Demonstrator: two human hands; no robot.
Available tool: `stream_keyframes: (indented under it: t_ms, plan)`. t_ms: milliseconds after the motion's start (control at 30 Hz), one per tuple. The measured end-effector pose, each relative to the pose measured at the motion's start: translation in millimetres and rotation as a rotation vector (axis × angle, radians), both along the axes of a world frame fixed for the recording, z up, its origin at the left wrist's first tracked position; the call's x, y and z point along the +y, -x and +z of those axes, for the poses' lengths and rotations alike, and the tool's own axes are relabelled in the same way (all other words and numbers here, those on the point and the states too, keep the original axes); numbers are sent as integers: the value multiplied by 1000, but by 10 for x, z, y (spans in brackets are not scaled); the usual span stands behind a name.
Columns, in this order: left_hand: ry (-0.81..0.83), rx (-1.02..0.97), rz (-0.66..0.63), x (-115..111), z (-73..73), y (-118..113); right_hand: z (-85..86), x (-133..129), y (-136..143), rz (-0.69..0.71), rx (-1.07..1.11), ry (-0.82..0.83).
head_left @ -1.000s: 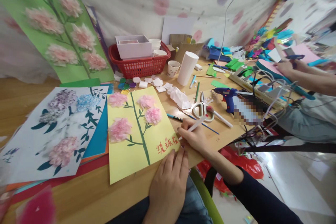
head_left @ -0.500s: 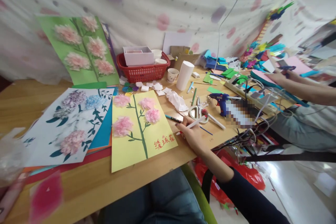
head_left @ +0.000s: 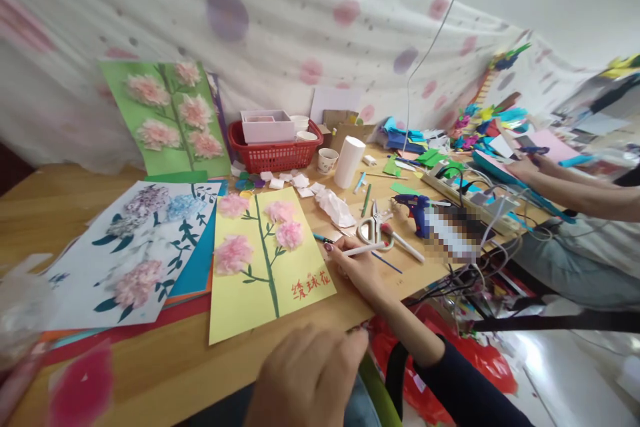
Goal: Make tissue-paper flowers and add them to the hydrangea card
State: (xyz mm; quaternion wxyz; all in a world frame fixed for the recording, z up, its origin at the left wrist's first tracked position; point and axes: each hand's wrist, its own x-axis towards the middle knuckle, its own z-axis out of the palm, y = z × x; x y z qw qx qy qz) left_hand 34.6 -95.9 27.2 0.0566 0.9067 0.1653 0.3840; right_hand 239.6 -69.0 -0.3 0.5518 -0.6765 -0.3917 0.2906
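Observation:
My right hand (head_left: pixel 353 263) rests at the right edge of the yellow card (head_left: pixel 245 320), closed around a white marker pen (head_left: pixel 363 249). Pink puffy flowers (head_left: pixel 234 253), a painted green stem (head_left: pixel 270 273) and red handwritten characters (head_left: pixel 311 285) are on the card. My left hand (head_left: pixel 310 373) is blurred at the bottom, in front of the table edge, its fingers curled; whatever is under them is hidden. Just beyond my right hand lie scissors (head_left: pixel 373 225), a brush with a white handle (head_left: pixel 407 245) and a thin blue stick (head_left: pixel 387 263).
A printed flower picture (head_left: pixel 100 267) lies at left on coloured sheets. Behind stand a green flower card (head_left: pixel 165 107), red basket (head_left: pixel 275 157), paper cup (head_left: pixel 327 160) and white roll (head_left: pixel 350 161). At right are a blue glue gun (head_left: pixel 415 210), power strip (head_left: pixel 450 190) and another person's hands (head_left: pixel 525 163).
My left hand has come into view from below. My right hand, still on the pen, has shifted slightly left along the card's edge. The camera view has tilted up somewhat.

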Motion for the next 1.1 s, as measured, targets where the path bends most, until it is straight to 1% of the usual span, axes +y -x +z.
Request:
stream_keyframes:
  t_ms: [67,133,200,300,367,433,533,600,800,1000,1100]
  plan:
    - [31,15,-70,65,-168,-231,30,-20,-7,58,42,9]
    - [22,47,-32,90,-351,-410,58,-61,-29,98,78,13]
    - [11,93,-12,89,-497,-504,73,-113,-65,113,108,2]
    - [-3,175,25,76,-612,-530,67,-181,-126,64,111,-32]
    - [-17,206,61,72,-639,-523,51,-198,-153,13,88,-20]
    - [-35,192,78,70,-649,-523,31,-187,-162,-21,4,-11]
    - [-48,144,83,72,-653,-533,-9,-142,-162,-59,-159,-57]
    - [-48,129,84,74,-656,-538,-42,-119,-167,-82,-209,-87]
    - [-46,119,85,65,-680,-535,-109,-120,-190,-105,-235,-90]
    - [-49,103,7,73,-663,-505,-73,-151,-201,-126,-212,-77]
    - [-39,93,11,80,-650,-503,-49,-187,-241,-170,-185,-63]
